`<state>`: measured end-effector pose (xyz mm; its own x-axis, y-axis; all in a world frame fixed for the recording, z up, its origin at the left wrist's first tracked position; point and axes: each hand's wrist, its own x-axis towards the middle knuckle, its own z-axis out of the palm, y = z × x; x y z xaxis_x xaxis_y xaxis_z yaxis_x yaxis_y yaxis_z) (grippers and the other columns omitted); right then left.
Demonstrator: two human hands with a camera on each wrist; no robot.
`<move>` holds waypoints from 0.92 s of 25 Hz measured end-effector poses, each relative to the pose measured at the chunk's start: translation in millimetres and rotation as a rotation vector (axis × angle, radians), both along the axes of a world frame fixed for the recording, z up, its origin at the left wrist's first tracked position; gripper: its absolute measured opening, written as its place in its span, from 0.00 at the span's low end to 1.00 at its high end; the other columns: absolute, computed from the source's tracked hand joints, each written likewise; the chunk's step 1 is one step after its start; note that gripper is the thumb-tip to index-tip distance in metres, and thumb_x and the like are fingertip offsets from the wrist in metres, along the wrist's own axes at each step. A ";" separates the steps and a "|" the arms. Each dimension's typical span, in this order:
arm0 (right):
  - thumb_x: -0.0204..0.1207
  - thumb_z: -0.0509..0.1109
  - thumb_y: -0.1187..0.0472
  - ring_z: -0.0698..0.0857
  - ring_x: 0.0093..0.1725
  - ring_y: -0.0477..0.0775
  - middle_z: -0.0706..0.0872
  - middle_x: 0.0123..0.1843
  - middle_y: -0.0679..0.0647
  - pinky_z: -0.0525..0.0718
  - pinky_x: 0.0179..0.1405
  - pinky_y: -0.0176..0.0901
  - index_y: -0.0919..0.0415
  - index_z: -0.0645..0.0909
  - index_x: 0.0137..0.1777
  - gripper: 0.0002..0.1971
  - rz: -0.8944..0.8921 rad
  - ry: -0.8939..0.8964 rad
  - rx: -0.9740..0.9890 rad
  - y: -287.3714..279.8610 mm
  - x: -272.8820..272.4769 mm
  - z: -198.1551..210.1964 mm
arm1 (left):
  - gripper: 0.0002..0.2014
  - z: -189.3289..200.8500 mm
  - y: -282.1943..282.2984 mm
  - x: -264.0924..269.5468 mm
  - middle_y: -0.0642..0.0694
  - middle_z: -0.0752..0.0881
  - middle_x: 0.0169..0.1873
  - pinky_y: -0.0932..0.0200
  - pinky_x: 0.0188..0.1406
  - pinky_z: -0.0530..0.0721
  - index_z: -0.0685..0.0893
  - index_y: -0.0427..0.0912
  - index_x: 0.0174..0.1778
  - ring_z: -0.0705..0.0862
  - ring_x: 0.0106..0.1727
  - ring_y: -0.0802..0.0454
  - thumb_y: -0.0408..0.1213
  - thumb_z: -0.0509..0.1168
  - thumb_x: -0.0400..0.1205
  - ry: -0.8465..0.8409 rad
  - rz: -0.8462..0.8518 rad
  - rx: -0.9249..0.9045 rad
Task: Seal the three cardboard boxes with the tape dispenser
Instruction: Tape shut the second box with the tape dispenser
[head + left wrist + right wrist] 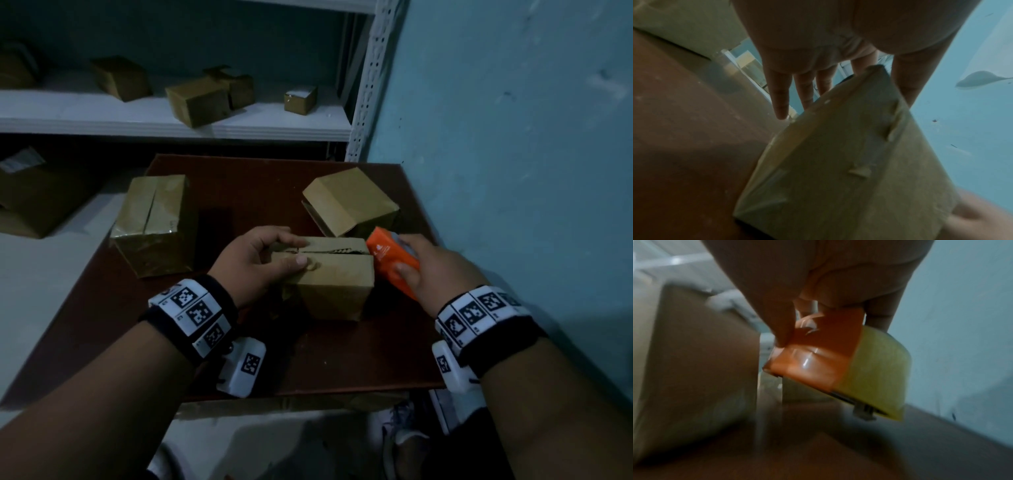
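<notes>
A small cardboard box (334, 274) sits in the middle of the brown table (325, 359), its two top flaps meeting at a ragged seam. My left hand (263, 260) grips its left end, thumb on the near flap, fingers over the far one; the same box (849, 162) fills the left wrist view. My right hand (424, 270) holds the orange tape dispenser (390, 257) against the box's right end. Its yellowish tape roll (877, 373) shows in the right wrist view. A larger taped box (154, 222) stands at the left. A third box (349, 202) lies at the back right with a flap loose.
White shelves (171, 116) behind the table carry several more cardboard boxes. A blue wall (513, 137) runs close along the table's right side. A big box (30, 198) sits on a lower surface to the left. A shoe (400, 435) shows below the table's front edge.
</notes>
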<state>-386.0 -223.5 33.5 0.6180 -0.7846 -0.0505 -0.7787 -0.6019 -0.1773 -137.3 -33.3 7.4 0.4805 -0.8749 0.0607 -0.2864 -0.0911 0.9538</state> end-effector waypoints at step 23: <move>0.71 0.51 0.20 0.84 0.47 0.40 0.85 0.47 0.37 0.79 0.43 0.43 0.44 0.80 0.47 0.30 0.293 -0.285 -0.047 58.8 73.3 150.0 | 0.11 81.4 2.6 -9.2 0.47 0.84 0.28 0.60 0.30 0.74 0.86 0.39 0.44 0.80 0.30 0.53 0.40 0.66 0.90 0.586 -0.175 -0.203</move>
<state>-312.7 -164.7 183.5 0.7997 -0.5704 0.1874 -0.4963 -0.8037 -0.3281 -146.5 -30.7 88.8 0.3354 -0.9421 0.0046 0.2929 0.1089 0.9499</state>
